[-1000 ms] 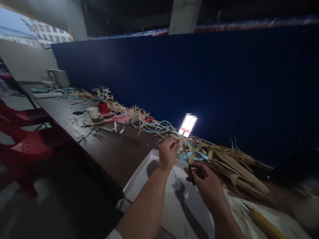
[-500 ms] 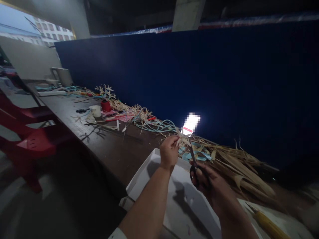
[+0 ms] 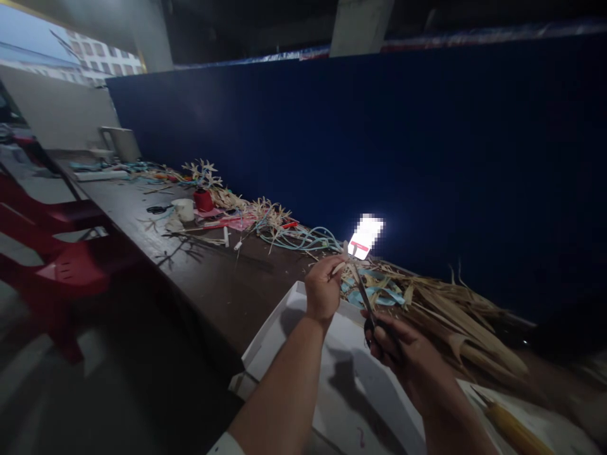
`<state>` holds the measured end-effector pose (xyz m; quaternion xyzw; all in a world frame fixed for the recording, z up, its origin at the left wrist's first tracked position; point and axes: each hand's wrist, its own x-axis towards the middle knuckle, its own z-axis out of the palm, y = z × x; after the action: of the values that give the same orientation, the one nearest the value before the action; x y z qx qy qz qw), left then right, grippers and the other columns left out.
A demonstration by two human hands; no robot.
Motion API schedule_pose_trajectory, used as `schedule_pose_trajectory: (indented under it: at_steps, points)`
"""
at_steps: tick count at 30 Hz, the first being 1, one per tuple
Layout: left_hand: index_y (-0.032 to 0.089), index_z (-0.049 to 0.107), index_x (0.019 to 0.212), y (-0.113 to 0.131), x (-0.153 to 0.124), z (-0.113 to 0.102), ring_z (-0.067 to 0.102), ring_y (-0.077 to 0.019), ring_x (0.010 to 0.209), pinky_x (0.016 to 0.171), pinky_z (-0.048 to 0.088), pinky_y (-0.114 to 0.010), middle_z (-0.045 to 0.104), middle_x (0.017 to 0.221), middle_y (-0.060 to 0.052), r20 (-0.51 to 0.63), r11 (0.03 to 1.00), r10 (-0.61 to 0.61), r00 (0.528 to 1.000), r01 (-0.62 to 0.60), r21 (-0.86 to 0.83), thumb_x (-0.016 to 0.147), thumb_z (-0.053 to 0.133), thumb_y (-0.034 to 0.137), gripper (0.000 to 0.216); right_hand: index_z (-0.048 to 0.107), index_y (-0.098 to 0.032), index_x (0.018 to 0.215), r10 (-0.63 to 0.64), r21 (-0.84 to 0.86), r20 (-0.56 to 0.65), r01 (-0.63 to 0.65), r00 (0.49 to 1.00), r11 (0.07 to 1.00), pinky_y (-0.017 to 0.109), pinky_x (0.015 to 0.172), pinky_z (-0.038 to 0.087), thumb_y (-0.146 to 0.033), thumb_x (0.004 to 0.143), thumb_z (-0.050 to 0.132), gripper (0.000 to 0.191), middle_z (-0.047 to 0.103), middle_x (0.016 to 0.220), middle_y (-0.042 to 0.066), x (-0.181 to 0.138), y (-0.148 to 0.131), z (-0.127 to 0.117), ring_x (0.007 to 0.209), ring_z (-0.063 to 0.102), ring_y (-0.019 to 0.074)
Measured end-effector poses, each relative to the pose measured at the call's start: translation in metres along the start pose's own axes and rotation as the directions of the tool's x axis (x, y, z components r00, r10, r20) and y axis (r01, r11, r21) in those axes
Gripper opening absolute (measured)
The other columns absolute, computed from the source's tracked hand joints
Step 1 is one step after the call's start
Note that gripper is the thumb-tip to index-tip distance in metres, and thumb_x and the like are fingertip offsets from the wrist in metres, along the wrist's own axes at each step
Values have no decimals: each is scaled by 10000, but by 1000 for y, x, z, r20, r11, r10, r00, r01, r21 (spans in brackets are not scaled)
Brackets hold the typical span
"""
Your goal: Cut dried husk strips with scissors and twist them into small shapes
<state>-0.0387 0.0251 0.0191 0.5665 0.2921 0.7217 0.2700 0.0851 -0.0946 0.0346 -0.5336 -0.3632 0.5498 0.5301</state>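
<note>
Cream husk-like strips look fragile, best held by one end; left grip pinches them near the white shallow box, right grip encircles black-handled scissors.

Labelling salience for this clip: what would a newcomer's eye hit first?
First the glowing screen, bright against the dark blue wall, just beyond the hands. Next the scissors in the right hand, blades pointing toward the pale strips in the left hand. Then the red chairs at the picture's left, beside the long table.
</note>
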Motion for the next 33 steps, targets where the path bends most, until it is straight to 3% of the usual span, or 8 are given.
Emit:
schedule_pose_trajectory:
  at_steps: [13, 33]
  points:
    - [174, 676, 916, 3, 0, -2, 609, -139, 915, 857, 476, -291, 675, 958, -54, -8, 996, 65, 998, -64, 56, 753, 547, 66, 235, 692, -183, 1017, -31, -80, 1, 31, 1000, 996, 235, 587, 406, -395, 593, 792, 484, 602, 685, 23, 1, 2, -5, 609, 506, 114]
    - [176, 671, 932, 3, -1, 0, 610, -138, 921, 849, 477, -273, 666, 972, -55, 58, 999, -10, 998, 12, -29, 772, 543, 102, 218, 676, -198, 1074, -56, -165, -15, 53, 998, 985, 236, 586, 397, -389, 637, 763, 485, 606, 669, 18, 1, 1, -11, 602, 504, 111]
